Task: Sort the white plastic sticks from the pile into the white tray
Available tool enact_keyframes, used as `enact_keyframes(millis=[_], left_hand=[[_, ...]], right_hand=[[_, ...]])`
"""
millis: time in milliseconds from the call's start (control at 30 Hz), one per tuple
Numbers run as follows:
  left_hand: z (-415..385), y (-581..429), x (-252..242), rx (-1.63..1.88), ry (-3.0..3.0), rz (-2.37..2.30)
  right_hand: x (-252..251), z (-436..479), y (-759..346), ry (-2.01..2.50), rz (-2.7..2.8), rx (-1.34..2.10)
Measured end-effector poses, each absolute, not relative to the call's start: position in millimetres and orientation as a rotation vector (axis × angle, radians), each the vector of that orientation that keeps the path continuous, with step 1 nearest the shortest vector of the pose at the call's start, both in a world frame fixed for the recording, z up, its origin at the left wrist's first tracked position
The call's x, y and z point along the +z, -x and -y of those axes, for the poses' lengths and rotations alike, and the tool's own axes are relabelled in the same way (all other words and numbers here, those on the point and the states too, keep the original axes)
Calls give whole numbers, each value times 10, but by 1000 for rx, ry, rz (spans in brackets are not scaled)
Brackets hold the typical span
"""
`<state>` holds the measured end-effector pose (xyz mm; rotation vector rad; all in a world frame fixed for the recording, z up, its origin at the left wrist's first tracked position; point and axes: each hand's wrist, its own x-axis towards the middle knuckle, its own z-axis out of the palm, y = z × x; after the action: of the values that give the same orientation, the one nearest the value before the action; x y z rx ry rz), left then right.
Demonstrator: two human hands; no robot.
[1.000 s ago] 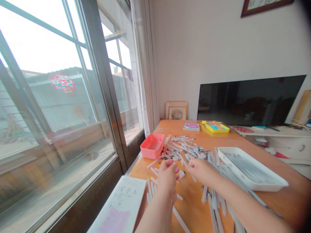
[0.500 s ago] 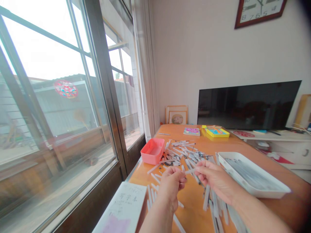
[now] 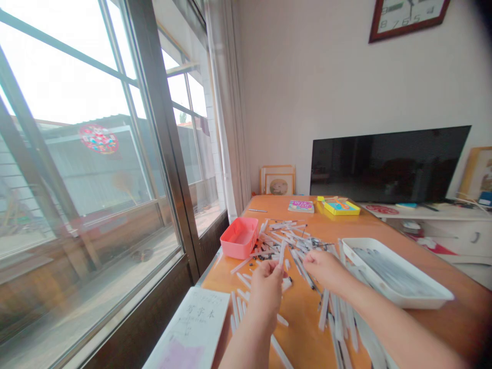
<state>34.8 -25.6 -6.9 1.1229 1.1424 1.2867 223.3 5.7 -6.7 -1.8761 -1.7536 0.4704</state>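
Swung upright: slim translucent tube (image 3: 283,250); left hand (image 3: 266,283) clamped on it; right hand (image 3: 324,267) curled, grip unclear

Orange-brown table (image 3: 303,335), scattered pen parts (image 3: 281,351), pink bin (image 3: 235,249), white tray (image 3: 423,302), notebook (image 3: 194,328), booklet (image 3: 301,206), yellow box (image 3: 348,211)

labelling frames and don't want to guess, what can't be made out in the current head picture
All in the head view:
White tube: the left hand covers its lower end.
Right hand: turned away, it hides whether it grips anything.
Clock: the top edge cuts it off.
Notebook: the bottom edge cuts it off; its small writing is too faint to read.
Rods in the white tray: blur prevents counting them.
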Motion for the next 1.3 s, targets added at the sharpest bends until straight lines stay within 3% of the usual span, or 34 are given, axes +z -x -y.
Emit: enact_keyframes(millis=[333, 800, 1300], left_hand=[[230, -318, -50, 1297, -1035, -1168], [246, -294, -15, 1316, -966, -1128], [263, -298, 5, 1173, -924, -973]], right_hand=[[-227, -291, -2059, 2241, 1953, 260], [-198, -431, -2024, 2323, 1969, 417], [229, 343, -1910, 1599, 1844, 1063]])
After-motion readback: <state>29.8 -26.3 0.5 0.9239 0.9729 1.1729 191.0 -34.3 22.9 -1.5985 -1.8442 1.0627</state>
